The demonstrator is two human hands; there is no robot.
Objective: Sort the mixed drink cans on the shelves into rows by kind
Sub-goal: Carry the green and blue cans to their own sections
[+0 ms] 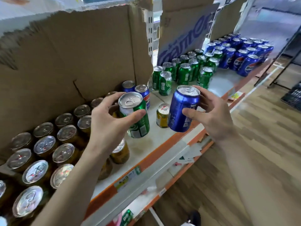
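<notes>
Left hand [110, 121] has its grip wrapped round a green can [136, 118], thumb on the near side. The can looks lifted off the shelf [156, 141], with its top leaning toward 11 o'clock. Right hand [210, 115] has the same kind of grip on a blue can [182, 110], which is also up in the air, top tipped toward 1 o'clock.

Wedged between the two held cans is a lone yellow can [162, 115], standing upright. Just past the left hand at 1 o'clock, two stray blue cans [143, 92] stand against the cardboard [81, 54]. The gold cans [48, 147] fill the shelf out at 8 o'clock.

What matters is where each can goes. The green block [184, 69] is at roughly 2 o'clock from the left hand and 11 o'clock from the right. The blue block [241, 53] is further along, at 1 o'clock from the right hand. So I'd guess both cans travel up and right without the arms crossing, though the left hand has the longer reach. Both should go down upright.
</notes>
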